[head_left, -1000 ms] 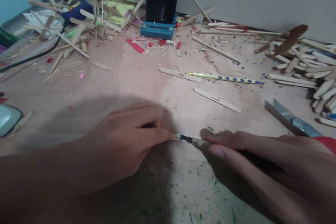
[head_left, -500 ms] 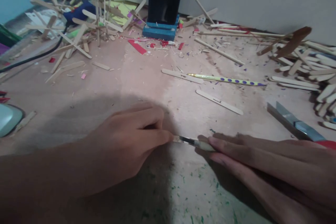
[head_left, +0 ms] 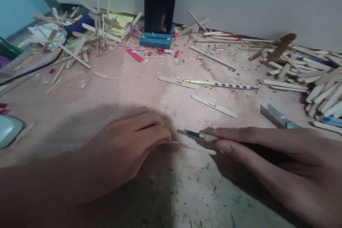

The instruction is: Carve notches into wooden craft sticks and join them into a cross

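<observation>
My left hand is closed on one end of a popsicle stick, whose free end points right, just above the tabletop or resting on it; I cannot tell which. Between thumb and fingers, my right hand grips a craft knife with a pale handle and a dark metal blade holder. The knife's tip points left toward my left hand and sits just beyond the stick, apart from it. Farther back lie another popsicle stick with a small slit and one more stick beside a yellow pencil with purple dots.
Scissors lie partly behind my right hand. A pile of popsicle sticks is at the right. At the back left stand crossed sticks, a blue glue gun and its black cord. A phone-like black device rests in a blue stand.
The knife has lifted off the stick and moved slightly up and away. More of the stick now shows beside my left hand. My right thumb and fingers are spread farther apart.
</observation>
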`<state>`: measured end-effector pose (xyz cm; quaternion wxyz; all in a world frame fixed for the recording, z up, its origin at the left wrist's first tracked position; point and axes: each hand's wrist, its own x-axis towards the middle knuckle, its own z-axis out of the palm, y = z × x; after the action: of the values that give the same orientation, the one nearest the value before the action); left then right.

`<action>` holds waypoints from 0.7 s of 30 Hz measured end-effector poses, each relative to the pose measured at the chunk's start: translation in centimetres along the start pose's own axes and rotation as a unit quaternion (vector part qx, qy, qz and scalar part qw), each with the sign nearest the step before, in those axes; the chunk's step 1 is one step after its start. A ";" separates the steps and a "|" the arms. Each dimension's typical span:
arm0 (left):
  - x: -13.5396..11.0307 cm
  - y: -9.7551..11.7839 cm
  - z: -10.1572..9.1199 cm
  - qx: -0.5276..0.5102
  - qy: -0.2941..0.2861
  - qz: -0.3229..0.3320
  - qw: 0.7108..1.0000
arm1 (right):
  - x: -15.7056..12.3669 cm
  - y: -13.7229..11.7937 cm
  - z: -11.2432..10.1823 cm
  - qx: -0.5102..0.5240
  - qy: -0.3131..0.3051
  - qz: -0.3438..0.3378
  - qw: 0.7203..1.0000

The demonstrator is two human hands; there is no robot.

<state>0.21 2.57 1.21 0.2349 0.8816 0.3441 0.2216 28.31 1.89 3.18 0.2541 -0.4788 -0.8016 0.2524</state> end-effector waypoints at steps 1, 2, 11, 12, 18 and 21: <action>0.1 0.0 -0.1 -0.003 -0.004 -0.008 1.000 | 0.0 0.0 0.0 -0.007 0.007 -0.005 1.000; 0.1 0.0 -0.1 -0.006 -0.004 -0.017 1.000 | 0.0 0.0 0.1 -0.019 0.012 -0.015 1.000; -0.1 -0.1 -0.1 -0.007 0.019 -0.035 0.999 | 1.3 -1.5 2.0 -0.105 0.024 -0.082 0.991; -0.1 -0.1 -0.1 -0.006 0.016 -0.034 0.999 | 1.1 -1.3 1.8 -0.101 0.026 -0.081 0.991; 0.2 -0.4 0.0 0.006 0.004 -0.029 1.000 | -0.6 0.5 0.3 -0.044 0.032 -0.044 0.998; 0.2 -0.4 -0.1 0.002 0.004 -0.030 1.000 | -0.9 0.9 0.1 -0.043 0.011 -0.049 0.998</action>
<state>0.13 3.00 1.08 0.2378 0.8705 0.3720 0.2174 29.15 1.39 2.38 0.2544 -0.4522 -0.8312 0.1996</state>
